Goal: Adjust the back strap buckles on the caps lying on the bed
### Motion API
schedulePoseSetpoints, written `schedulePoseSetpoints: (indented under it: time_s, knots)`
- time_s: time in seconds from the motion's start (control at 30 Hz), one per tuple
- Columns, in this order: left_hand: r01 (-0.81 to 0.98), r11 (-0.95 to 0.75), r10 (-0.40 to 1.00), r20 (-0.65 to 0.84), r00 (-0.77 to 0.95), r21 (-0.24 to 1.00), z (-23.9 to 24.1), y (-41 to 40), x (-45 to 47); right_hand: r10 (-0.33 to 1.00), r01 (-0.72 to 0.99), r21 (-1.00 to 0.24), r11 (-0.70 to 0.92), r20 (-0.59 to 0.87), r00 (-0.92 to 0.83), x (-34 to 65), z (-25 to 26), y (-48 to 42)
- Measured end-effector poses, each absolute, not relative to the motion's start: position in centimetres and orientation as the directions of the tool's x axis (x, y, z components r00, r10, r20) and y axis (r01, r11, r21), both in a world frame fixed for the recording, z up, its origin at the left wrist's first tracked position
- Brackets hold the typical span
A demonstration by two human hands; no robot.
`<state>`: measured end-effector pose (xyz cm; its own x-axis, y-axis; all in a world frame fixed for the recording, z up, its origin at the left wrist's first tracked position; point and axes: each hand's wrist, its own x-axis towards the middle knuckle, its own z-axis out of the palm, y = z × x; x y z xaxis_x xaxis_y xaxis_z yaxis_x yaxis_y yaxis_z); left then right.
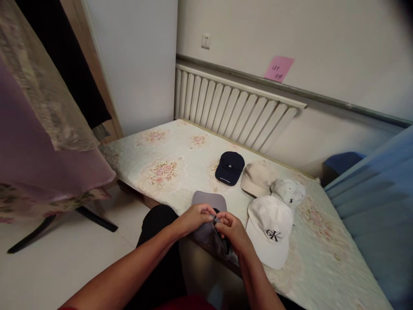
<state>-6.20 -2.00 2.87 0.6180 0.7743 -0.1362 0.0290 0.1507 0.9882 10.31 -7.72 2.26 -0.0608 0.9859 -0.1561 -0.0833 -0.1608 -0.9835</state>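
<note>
Both hands meet at the near edge of the bed (180, 146), over the grey cap (208, 200) lying there. The left hand (193, 219) pinches the cap's back strap (215, 220) with closed fingertips, and the right hand (234, 232) curls tight on the same strap. Beyond lie a navy cap (229, 168), a beige cap (256, 178), a dotted white cap (288, 191) and a white logo cap (269, 230), each touching the next. A blue bin (343, 160) stands beside the bed, with its inside hidden.
</note>
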Motion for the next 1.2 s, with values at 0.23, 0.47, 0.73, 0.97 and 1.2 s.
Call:
schedulePoseSetpoints:
  time_s: [0.23,0.47,0.73,0.97,1.2]
  knots:
    - [0.071,0.124,0.747,-0.140,0.650,0.990,4.6,-2.0,-6.3,0.992,0.085,-0.990,-0.114,-0.108,0.072,9.1,3.3,-7.9]
    - [0.182,0.113,0.790,-0.199,0.580,0.977,4.8,-2.0,-6.1,0.988,0.233,-0.969,-0.080,-0.047,0.146,8.9,3.4,-8.4]
    - [0.252,0.113,0.777,-0.243,0.580,0.961,4.0,-1.8,-6.1,0.974,0.491,-0.871,0.013,0.121,0.189,8.5,3.9,-9.0]
    - [0.256,0.122,0.766,-0.255,0.590,0.959,4.3,-2.0,-5.9,0.979,0.487,-0.873,0.014,0.111,0.170,8.5,3.4,-9.0]
    - [0.298,0.135,0.754,-0.293,0.588,0.945,4.5,-2.2,-5.9,0.973,0.576,-0.816,0.049,0.170,0.157,8.3,3.4,-9.2]
